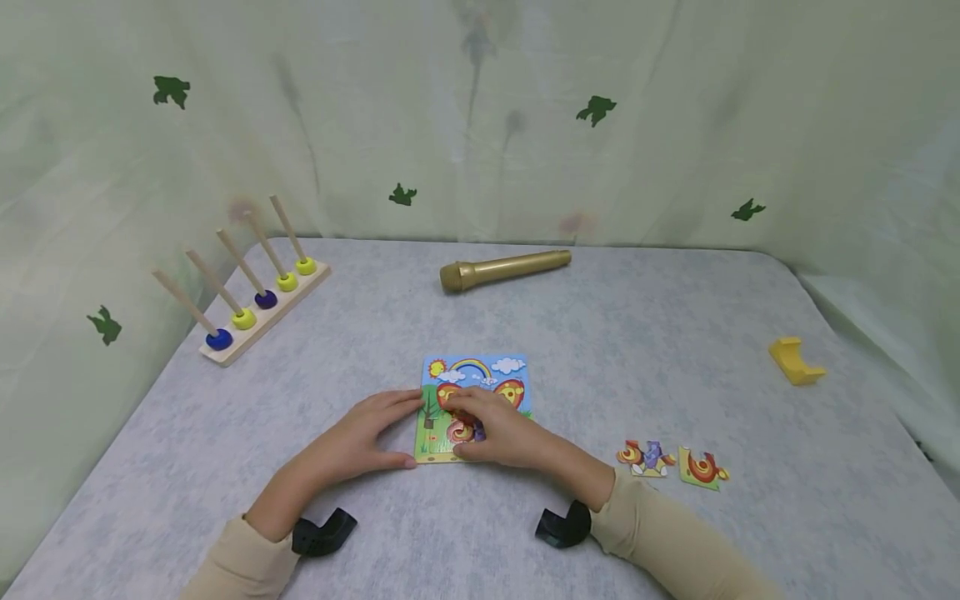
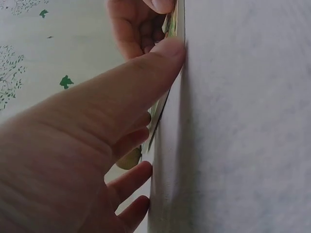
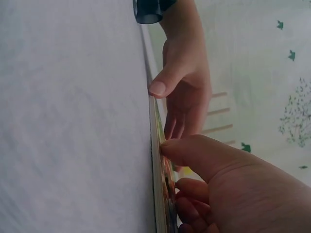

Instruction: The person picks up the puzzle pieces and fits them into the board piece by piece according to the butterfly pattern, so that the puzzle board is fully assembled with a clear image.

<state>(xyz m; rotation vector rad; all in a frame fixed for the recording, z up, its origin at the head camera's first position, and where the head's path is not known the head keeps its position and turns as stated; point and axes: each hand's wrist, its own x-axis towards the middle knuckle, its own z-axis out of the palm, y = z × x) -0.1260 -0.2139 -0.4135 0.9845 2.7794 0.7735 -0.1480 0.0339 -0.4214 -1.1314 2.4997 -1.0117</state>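
A flat picture puzzle board [image 1: 442, 457] lies in front of me, printed with a sun, rainbow, clouds, a tree and butterfly wings. My left hand [image 1: 358, 435] rests at its left side, thumb near the lower left corner and fingers extended along the edge. Over the board's middle, my right hand [image 1: 504, 429] has thumb and curled fingers around a puzzle piece [image 1: 459, 431] with a reddish spiral, partly covered by the hand. In the right wrist view the right thumb [image 3: 187, 149] touches the board's surface. Two loose puzzle pieces [image 1: 647, 458] lie to the right.
At the back left stands a wooden peg rack [image 1: 262, 321] with blue and yellow rings. A gold microphone [image 1: 510, 268] lies at the back. On the far right is a yellow curved block [image 1: 795, 362]. A pale curtain [image 1: 480, 125] hangs behind the table.
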